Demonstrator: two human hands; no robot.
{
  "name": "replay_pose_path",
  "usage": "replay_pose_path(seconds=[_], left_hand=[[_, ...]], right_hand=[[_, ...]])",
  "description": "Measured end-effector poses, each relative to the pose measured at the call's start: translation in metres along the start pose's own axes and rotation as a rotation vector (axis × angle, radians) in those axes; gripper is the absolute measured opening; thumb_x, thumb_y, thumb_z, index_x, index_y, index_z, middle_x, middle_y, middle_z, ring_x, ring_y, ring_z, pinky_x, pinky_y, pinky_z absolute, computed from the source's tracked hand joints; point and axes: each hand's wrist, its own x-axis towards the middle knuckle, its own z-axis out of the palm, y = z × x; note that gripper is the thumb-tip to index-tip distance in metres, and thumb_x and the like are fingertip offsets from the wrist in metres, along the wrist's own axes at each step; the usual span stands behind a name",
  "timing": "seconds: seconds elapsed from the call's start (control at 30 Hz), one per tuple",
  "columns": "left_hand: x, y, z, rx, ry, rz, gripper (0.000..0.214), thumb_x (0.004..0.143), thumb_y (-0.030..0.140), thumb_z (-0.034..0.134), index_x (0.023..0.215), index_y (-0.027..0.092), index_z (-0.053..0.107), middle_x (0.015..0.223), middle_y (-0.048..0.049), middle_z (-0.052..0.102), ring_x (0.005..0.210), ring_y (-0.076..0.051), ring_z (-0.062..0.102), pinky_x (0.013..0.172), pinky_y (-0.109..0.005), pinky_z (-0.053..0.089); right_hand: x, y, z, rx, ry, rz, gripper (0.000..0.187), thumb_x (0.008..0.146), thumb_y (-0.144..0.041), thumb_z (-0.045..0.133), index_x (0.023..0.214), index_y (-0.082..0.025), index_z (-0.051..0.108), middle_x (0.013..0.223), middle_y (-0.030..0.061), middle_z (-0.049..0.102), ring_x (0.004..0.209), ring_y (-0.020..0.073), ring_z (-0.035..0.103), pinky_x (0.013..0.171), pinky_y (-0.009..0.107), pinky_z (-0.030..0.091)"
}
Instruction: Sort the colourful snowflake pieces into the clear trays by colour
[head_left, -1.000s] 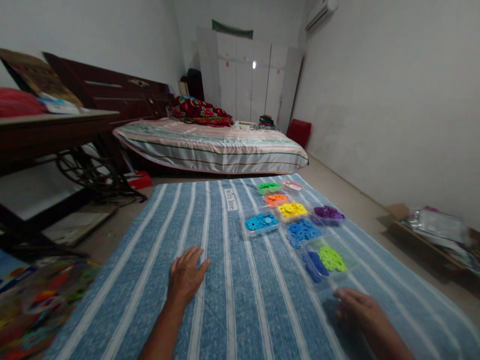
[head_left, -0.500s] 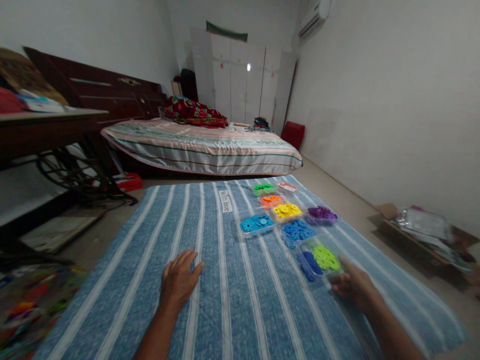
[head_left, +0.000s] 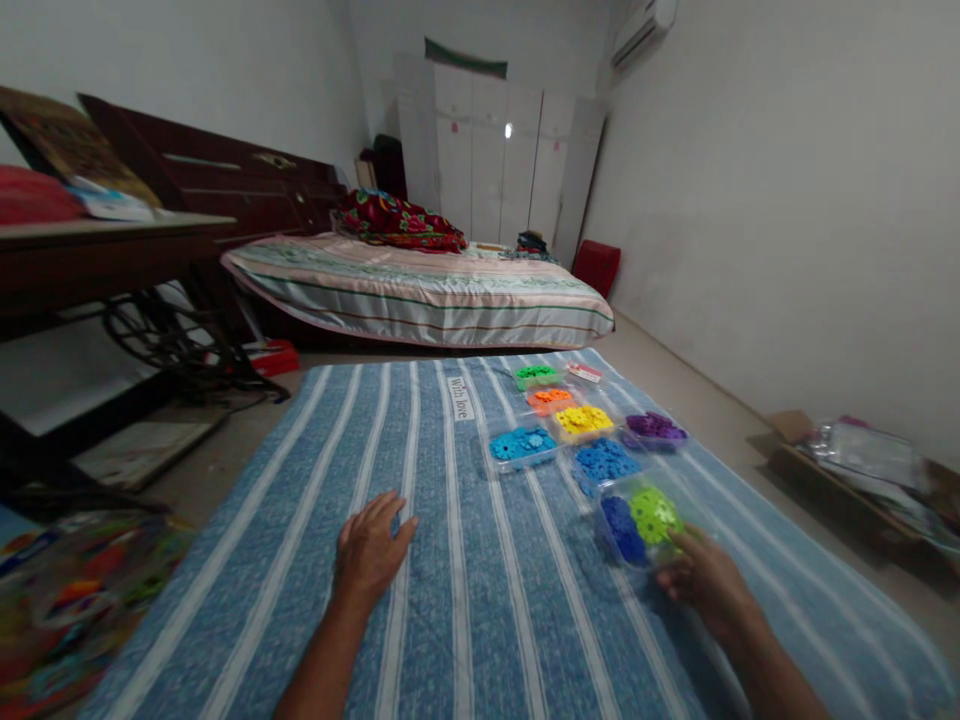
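My left hand (head_left: pixel 370 547) lies flat with fingers spread on a blue and white striped mat (head_left: pixel 480 620). My right hand (head_left: pixel 701 580) grips the near edge of a clear plastic box (head_left: pixel 641 517) that holds dark blue and lime green plastic pieces; the box is tilted up off the mat. Beyond it sit several more clear boxes of coloured pieces: blue (head_left: pixel 606 462), light blue (head_left: pixel 523 444), yellow (head_left: pixel 583 421), purple (head_left: pixel 656 428), orange (head_left: pixel 551 399) and green (head_left: pixel 537 375).
A low bed (head_left: pixel 420 290) with a striped cover stands beyond the mat. A dark table (head_left: pixel 105 260) is at the left, a colourful bag (head_left: pixel 67 590) at the near left. A cardboard box (head_left: pixel 855 465) lies by the right wall.
My right hand moved forward to the box of dark blue and lime pieces, took hold of it and tipped it up. My left hand stayed flat on the mat.
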Motion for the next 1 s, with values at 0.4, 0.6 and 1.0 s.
replay_pose_path(seconds=[0.4,0.6,1.0], left_hand=[[-0.007,0.088,0.010,-1.052,-0.090,-0.551,0.041,0.078,0.054,0.069,0.091,0.016,0.075,0.105,-0.0148,0.079,0.106,-0.031,0.073,0.096,-0.044,0.057],[-0.011,0.086,0.008,-1.368,-0.009,-0.715,0.041,0.099,0.045,0.049,0.101,0.011,0.071,0.120,-0.0216,0.074,0.113,-0.028,0.072,0.104,-0.045,0.054],[-0.007,0.074,0.018,-1.297,0.033,-0.742,0.041,0.097,0.051,0.046,0.116,0.021,0.068,0.135,-0.0133,0.069,0.128,-0.028,0.063,0.103,-0.042,0.053]], right_hand=[[-0.042,0.015,0.148,-0.064,-0.300,-0.217,0.103,0.071,-0.050,0.075,0.157,-0.016,0.029,0.059,-0.0047,0.065,0.037,0.0188,0.061,0.033,0.021,0.041],[-0.036,0.027,0.204,-0.095,-0.335,-0.405,0.092,0.077,-0.040,0.065,0.158,-0.013,0.031,0.058,-0.0085,0.059,0.042,0.0130,0.055,0.041,0.022,0.046],[-0.034,0.047,0.228,-0.242,-0.374,-0.714,0.073,0.090,-0.031,0.055,0.158,-0.015,0.035,0.072,-0.0033,0.065,0.051,0.0114,0.052,0.054,0.021,0.048]])
